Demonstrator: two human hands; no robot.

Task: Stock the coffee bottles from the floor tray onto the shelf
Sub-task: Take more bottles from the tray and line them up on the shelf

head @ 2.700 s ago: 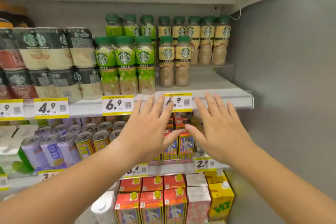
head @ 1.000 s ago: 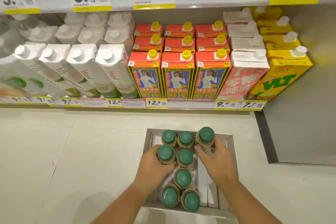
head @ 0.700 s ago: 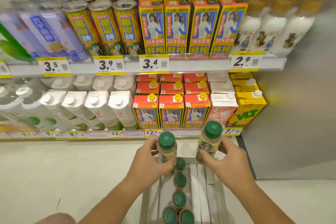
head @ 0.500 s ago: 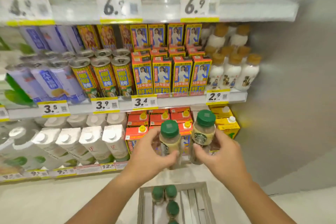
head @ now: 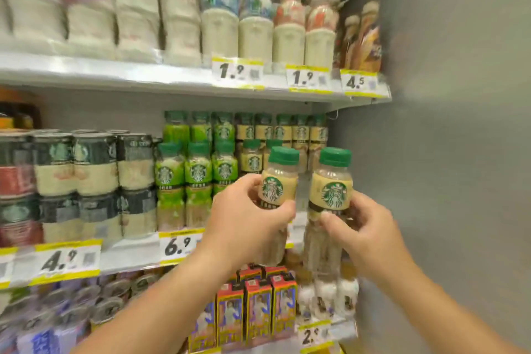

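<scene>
Now both hands full and up at shelf height. Left hand [head: 247,218] wrapped around the lower body of a beige-label coffee bottle [head: 277,181], fingers curled shut on it, thumb across the front under the logo. Right hand [head: 365,227] likewise closed on a second coffee bottle [head: 330,190], gripped low, cap and label standing clear above the fingers. Both bottles roughly upright, close side by side but not visibly touching, just in front of the shelf edge [head: 138,256].

Beyond the left hand, matching beige bottles [head: 253,158] already standing; to its left, green-label bottles [head: 198,172] crowding the same row. Beyond and below the right hand, what looks like an open stretch of shelf beside the grey wall [head: 445,152].

Risks, as a judgement: low grip, so top-heavy and liable to tip on set-down; knocking over the standing beige bottles if pushed in too fast; clashing the two held bottles together if placed at once into a narrow gap; ending up in the green-label row if steered too far left.

Compared with half a second earlier: hands and bottles raised from well below this shelf, near the lower cartons, up to the level of the coffee row; floor tray no longer in view; view tilted upward, top shelf of milk bottles [head: 255,26] now visible.
</scene>
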